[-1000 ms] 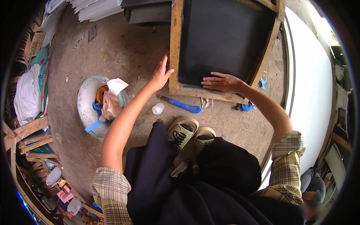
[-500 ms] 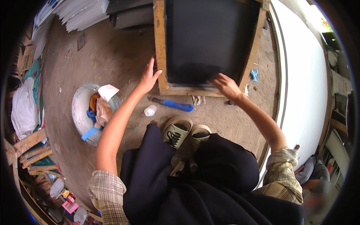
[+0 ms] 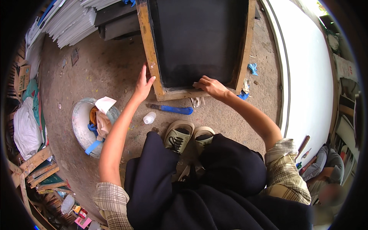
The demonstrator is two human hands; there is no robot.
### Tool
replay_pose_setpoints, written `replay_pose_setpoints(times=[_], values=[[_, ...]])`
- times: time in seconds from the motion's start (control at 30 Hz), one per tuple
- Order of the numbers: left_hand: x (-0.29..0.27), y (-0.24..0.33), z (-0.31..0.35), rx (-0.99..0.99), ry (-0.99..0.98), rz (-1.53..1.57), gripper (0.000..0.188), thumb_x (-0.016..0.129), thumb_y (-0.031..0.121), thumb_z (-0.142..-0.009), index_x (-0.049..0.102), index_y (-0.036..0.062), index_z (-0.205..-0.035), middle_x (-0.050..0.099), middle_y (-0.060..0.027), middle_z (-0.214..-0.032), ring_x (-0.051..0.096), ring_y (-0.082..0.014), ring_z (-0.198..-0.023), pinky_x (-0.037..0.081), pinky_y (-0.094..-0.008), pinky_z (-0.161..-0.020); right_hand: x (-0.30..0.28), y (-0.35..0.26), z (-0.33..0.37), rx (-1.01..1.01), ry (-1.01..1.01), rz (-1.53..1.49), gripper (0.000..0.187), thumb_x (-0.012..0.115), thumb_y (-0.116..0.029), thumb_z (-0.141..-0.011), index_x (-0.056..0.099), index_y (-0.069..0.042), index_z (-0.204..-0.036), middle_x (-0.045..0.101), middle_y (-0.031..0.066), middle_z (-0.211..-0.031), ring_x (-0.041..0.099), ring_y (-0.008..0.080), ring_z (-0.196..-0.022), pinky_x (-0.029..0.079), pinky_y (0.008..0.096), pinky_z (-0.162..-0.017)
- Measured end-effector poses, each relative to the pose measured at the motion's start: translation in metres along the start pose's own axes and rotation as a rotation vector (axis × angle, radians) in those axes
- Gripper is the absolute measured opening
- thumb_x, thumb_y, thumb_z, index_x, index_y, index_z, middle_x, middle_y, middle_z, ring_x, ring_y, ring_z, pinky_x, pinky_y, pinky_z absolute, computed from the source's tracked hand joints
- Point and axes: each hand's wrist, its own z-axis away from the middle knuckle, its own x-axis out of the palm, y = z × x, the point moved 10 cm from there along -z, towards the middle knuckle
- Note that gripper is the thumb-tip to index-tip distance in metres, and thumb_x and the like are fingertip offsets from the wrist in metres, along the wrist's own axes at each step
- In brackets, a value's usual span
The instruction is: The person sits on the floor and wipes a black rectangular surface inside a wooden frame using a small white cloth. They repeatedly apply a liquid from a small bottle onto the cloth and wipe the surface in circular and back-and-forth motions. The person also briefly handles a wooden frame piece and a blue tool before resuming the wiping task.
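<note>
A wooden frame (image 3: 147, 46) with a black inner panel (image 3: 197, 38) is in front of my feet. My left hand (image 3: 143, 85) rests against the outside of its left rail, with its fingers straight and the thumb apart. Inside the frame, my right hand (image 3: 211, 86) is low on the black surface near the bottom rail. Its fingers are curled together. Whatever they may hold is hidden. Just below the frame lie a tool with a blue handle (image 3: 175, 110) and dark blade, a small white plastic bottle (image 3: 150, 117) and a crumpled pale cloth scrap (image 3: 198, 101).
A white bucket (image 3: 82, 126) holding rags stands left of my arm. White sheets (image 3: 71, 27) are stacked at the far left. A long white panel (image 3: 306, 69) runs along the right. Wood scraps (image 3: 44, 174) lie at the left edge. Another person (image 3: 326, 166) sits at lower right.
My right hand has slid left along the panel's lower part, its fingers now more curled. My left hand stays at the left rail. The whole view has shifted slightly.
</note>
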Motion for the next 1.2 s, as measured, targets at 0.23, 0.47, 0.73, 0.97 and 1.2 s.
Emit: replay_pose_setpoints(times=[0.23,0.47,0.73,0.97,1.2], values=[[0.005,0.002,-0.001,-0.042,-0.024,0.063,0.070,0.058,0.016,-0.091,0.017,0.0019,-0.146,0.030,-0.0201,-0.146,0.032,-0.0320,-0.134,0.028,-0.0386,-0.109,-0.017,0.040,0.065,-0.008,-0.115,0.257,0.031,0.063,-0.004,-0.074,0.065,-0.005,-0.105,0.060,0.0068,-0.097,0.050,0.0203,-0.105,0.049,0.0301,-0.089],[0.002,0.001,-0.001,-0.013,-0.011,0.055,0.069,0.058,0.016,-0.091,0.017,0.0021,-0.146,0.030,-0.0204,-0.146,0.033,-0.0323,-0.133,0.029,-0.0386,-0.109,-0.043,0.065,0.079,0.194,-0.053,0.372,0.016,0.063,-0.009,-0.073,0.066,-0.004,-0.088,0.059,0.0081,-0.094,0.048,0.0228,-0.102,0.043,0.0348,-0.088],[0.001,-0.003,0.000,-0.016,-0.005,0.026,0.069,0.058,0.018,-0.092,0.018,0.0024,-0.146,0.029,-0.0209,-0.146,0.032,-0.0329,-0.134,0.028,-0.0387,-0.109,-0.026,0.041,0.104,0.314,0.089,0.373,0.033,0.058,-0.006,-0.075,0.059,0.005,-0.106,0.055,0.0176,-0.112,0.047,0.0296,-0.109,0.042,0.0352,-0.096],[0.001,0.001,0.000,-0.014,-0.005,0.022,0.070,0.059,0.017,-0.091,0.018,0.0027,-0.146,0.029,-0.0204,-0.147,0.031,-0.0325,-0.135,0.027,-0.0386,-0.110,-0.004,0.037,0.114,0.590,-0.048,0.268,0.045,0.053,-0.001,-0.077,0.051,0.005,-0.122,0.060,0.0186,-0.110,0.051,0.0313,-0.107,0.043,0.0374,-0.093],[0.006,0.005,-0.001,-0.071,-0.027,0.078,0.067,0.057,0.012,-0.092,0.019,0.0022,-0.146,0.035,-0.0178,-0.144,0.039,-0.0267,-0.130,0.031,-0.0353,-0.107,-0.016,0.019,0.092,0.569,0.278,0.014,0.041,0.053,0.010,-0.067,0.064,0.000,-0.105,0.063,0.0119,-0.105,0.055,0.0287,-0.100,0.045,0.0376,-0.092]])
